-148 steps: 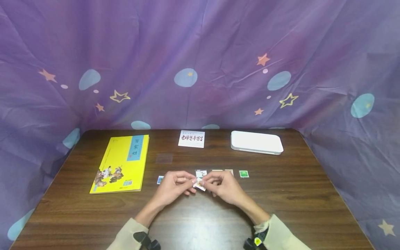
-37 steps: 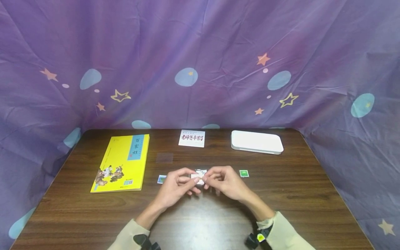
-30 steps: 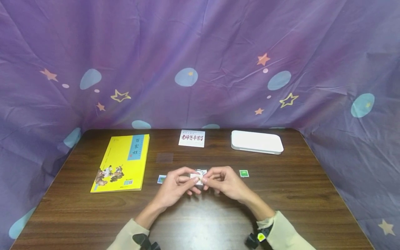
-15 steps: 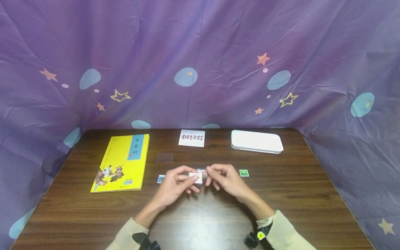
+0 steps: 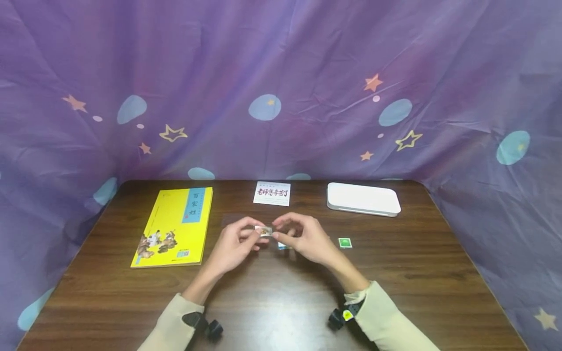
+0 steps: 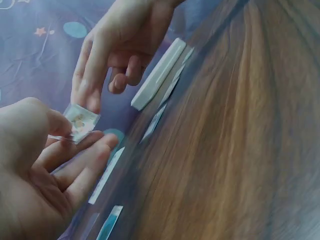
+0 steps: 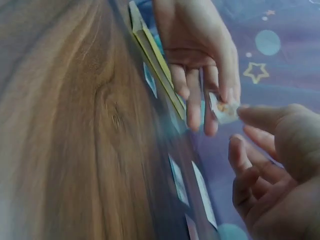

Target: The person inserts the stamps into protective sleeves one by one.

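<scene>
A small picture stamp (image 5: 264, 231), white-bordered with an orange-brown motif, is held between both hands above the middle of the table. Clear film edges show around it in the left wrist view. My left hand (image 5: 232, 246) pinches its left side between thumb and fingers. At its right edge, the thumb and forefinger of my right hand (image 5: 307, 239) pinch the border. Under the right hand a blue-edged stamp (image 5: 283, 245) shows in part; the hand hides others. A green stamp (image 5: 345, 243) lies to the right. The left wrist view also shows a blue stamp (image 6: 110, 222).
A yellow book (image 5: 173, 234) lies at the left of the wooden table (image 5: 408, 292). At the back are a white card (image 5: 271, 194) with dark red writing and a flat white case (image 5: 363, 198). A purple curtain (image 5: 316, 122) hangs behind the table.
Both hands have risen and shifted left and away from the body with the stamp. Its picture shows more plainly now. The right thumb and forefinger, apart from it half a second ago, have come to its edge.
</scene>
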A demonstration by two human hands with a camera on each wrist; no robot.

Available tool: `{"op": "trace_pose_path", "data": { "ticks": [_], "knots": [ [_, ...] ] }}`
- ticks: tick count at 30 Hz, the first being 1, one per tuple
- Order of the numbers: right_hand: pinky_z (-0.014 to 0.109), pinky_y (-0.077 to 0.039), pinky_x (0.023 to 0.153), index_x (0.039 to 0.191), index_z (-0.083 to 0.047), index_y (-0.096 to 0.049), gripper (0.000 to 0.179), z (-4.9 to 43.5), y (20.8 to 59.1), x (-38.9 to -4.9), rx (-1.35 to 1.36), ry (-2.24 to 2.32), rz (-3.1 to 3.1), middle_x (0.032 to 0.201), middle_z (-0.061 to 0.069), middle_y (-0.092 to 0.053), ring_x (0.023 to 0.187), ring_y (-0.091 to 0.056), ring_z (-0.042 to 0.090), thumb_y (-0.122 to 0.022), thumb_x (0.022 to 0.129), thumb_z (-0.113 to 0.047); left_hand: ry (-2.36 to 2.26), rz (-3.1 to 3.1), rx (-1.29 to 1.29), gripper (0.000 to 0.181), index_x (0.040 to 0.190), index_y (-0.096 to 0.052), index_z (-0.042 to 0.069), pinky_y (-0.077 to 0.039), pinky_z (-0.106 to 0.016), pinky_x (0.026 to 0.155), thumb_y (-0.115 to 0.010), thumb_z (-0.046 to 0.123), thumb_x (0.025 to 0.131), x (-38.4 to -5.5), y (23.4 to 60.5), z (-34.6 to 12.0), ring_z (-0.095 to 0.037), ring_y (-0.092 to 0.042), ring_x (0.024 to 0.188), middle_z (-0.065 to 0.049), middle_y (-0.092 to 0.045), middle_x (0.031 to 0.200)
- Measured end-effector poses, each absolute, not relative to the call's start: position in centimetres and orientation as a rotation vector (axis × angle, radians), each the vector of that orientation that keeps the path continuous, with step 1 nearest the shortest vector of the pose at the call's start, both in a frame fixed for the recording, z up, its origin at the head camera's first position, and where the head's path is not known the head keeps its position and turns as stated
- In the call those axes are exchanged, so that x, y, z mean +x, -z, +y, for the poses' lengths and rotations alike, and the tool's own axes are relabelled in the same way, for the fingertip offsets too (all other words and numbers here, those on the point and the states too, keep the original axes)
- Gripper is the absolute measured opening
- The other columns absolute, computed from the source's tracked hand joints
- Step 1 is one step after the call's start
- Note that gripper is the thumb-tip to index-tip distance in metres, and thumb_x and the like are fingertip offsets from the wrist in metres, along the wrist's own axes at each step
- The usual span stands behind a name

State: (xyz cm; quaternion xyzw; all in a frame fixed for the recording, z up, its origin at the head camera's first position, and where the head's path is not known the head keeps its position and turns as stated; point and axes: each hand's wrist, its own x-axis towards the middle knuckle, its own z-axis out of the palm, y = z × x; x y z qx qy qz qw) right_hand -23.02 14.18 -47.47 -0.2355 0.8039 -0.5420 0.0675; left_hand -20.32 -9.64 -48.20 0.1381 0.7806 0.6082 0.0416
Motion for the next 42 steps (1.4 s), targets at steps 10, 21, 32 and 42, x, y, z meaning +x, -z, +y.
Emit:
{"op": "trace_pose_path", "data": {
  "ticks": [10,21,32,42],
  "knots": [
    [0.025,-0.056,0.047,0.102,-0.015,-0.080,0.008,12.1,48.4,-24.5,-0.681,1.388,2.624,0.089,0.001,-0.082,0.057,-0.066,0.016,-0.083,0.095,-0.013,-1.325,2.853,0.521,0.014,0.112,-0.081,0.019,-0.062,-0.048,0.106,-0.079,0.013,0.100,-21.3,48.4,-9.7,-0.020,-0.075,0.100,0.002,-0.083,0.108],
    [0.037,-0.064,0.075,0.102,-0.022,-0.081,0.012,10.8,48.6,-24.4,-0.724,0.837,2.887,0.089,-0.011,-0.079,0.078,-0.070,0.008,-0.085,0.092,-0.018,-0.927,3.057,0.552,0.025,0.113,-0.081,0.015,-0.062,-0.040,0.092,-0.090,0.014,0.090,-21.6,49.1,-9.6,-0.023,-0.067,0.103,-0.001,-0.080,0.108],
    [0.045,-0.068,0.086,0.113,-0.021,-0.082,0.022,10.5,48.6,-23.8,-0.735,0.743,2.980,0.108,-0.004,-0.076,0.102,-0.073,0.021,-0.087,0.092,-0.021,-0.915,3.105,0.518,0.018,0.115,-0.084,0.013,-0.059,-0.051,0.114,-0.082,0.013,0.098,-21.4,48.5,-10.9,-0.031,-0.070,0.118,-0.006,-0.079,0.118],
    [0.039,-0.068,0.085,0.115,-0.022,-0.081,0.021,7.5,48.2,-23.0,-0.881,0.741,2.990,0.110,-0.005,-0.078,0.101,-0.073,0.018,-0.085,0.094,-0.026,-0.812,3.169,0.502,0.021,0.120,-0.081,0.008,-0.059,-0.058,0.111,-0.078,0.009,0.099,-23.1,48.2,-14.4,-0.037,-0.068,0.125,-0.012,-0.077,0.128]
  ]
}}
